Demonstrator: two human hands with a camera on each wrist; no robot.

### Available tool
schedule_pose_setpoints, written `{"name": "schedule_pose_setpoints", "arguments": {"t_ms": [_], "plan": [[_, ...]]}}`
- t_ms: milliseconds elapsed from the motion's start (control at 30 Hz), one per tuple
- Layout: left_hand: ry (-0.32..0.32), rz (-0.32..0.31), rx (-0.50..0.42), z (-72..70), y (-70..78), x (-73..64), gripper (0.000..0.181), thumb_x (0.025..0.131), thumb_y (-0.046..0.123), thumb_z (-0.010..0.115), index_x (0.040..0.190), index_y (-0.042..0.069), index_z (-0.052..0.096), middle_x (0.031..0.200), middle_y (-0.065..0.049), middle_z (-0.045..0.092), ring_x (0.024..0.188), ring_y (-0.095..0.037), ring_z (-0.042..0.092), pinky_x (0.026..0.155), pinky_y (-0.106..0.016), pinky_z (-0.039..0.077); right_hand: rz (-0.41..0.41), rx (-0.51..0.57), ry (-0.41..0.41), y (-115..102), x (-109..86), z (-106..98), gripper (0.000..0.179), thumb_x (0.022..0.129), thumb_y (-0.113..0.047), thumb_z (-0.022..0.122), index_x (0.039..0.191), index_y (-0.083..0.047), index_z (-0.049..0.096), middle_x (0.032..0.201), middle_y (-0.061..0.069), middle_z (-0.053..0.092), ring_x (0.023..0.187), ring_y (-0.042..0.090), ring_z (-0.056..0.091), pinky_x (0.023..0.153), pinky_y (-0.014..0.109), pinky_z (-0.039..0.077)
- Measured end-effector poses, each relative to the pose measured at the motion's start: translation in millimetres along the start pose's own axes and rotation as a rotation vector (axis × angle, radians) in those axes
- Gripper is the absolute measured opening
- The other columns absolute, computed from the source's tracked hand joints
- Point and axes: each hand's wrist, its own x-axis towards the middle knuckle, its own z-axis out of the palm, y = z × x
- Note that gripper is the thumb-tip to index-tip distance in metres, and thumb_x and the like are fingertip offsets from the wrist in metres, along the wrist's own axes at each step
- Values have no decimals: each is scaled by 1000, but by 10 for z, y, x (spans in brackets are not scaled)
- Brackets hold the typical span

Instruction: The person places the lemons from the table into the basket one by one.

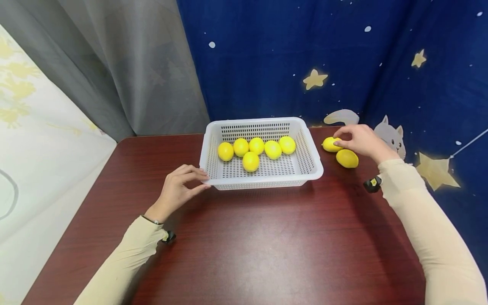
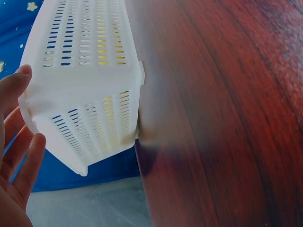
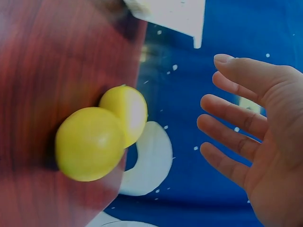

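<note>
A white plastic basket (image 1: 263, 182) with slotted walls stands near the table's far edge, with several round yellow fruits (image 1: 250, 162) inside. My left hand (image 1: 179, 188) holds the basket's near left corner, thumb at the front and fingers over the rim. The left wrist view shows that thumb (image 2: 21, 78) against the basket rim. To the basket's right, my right hand (image 1: 358, 140) hovers above two yellow lemons (image 1: 347, 159). Seen from the right wrist, its fingers (image 3: 232, 118) are spread and slightly bent, apart from both lemons (image 3: 90, 144), which lie side by side.
The dark red-brown wooden table (image 1: 267, 241) reaches toward me in front of the basket. A blue star-patterned curtain (image 1: 274, 59) and a grey curtain (image 1: 152, 67) hang just behind its far edge. A white patterned cloth (image 1: 38, 148) lies along the left side.
</note>
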Motion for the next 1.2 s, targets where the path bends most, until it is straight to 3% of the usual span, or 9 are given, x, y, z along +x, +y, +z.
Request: {"name": "schedule_pose_setpoints", "arguments": {"t_ms": [367,733,1200], "plan": [[16,13,-3,3,-5,-3,26,68,18,91,91,19,80,97,6,75,96,-10,64,88,-10,46,23,-20,-39,260,-48,180,38,91,-26,71,123,-7,67,131,24,61,113,41,57,97,61,44],[1,0,-2,0,6,-4,25,69,19,91,92,19,80,98,7,74,97,-9,64,89,-9,45,79,37,-75,459,-75,339,44,89,-23,74,127,-3,64,135,28,56,121,45,50,105,67,37],[5,7,0,-1,12,4,25,69,18,91,91,19,80,97,6,75,97,-10,64,89,-8,45,45,13,-85,571,-83,440,56,84,-17,77,133,1,58,139,31,50,128,49,43,110,68,30]]}}
